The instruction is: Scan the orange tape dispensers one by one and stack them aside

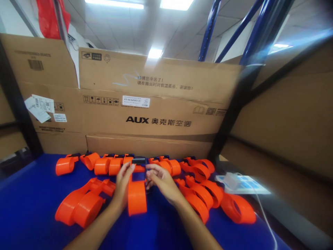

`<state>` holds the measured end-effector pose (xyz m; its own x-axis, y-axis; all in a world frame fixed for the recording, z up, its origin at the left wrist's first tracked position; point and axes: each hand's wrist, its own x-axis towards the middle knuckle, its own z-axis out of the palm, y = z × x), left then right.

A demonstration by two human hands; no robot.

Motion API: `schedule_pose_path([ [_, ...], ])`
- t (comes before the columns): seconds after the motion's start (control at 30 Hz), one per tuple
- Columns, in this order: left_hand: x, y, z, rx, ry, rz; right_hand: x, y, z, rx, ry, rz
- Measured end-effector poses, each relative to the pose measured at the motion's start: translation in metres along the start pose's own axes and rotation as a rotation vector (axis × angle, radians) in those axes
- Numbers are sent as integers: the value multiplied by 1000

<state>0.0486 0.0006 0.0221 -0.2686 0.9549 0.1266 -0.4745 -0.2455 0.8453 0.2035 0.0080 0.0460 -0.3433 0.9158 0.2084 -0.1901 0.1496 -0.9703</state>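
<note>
From the head: holding an orange ring piece (137, 198) over the blue table (28, 194), right between both hands.
Grasps the near-top left side of it with the left hand (121, 186); bends the fingers of the right hand (162, 182) by a thin dark bar (146, 171), but cannot tell a pinch from a touch. Shows a black roller (138, 160) up top, more orange rings (88, 210) around, and a big brown box (106, 118) behind.
</note>
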Motion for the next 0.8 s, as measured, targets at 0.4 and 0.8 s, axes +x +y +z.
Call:
schedule_pose_path([
  [0.4,-11,-24,-7,60,73,21,-4,13,8,-141,76,41],
  [0.8,-10,-4,1,-8,13,-68,-7,19,6,-257,77,49],
])
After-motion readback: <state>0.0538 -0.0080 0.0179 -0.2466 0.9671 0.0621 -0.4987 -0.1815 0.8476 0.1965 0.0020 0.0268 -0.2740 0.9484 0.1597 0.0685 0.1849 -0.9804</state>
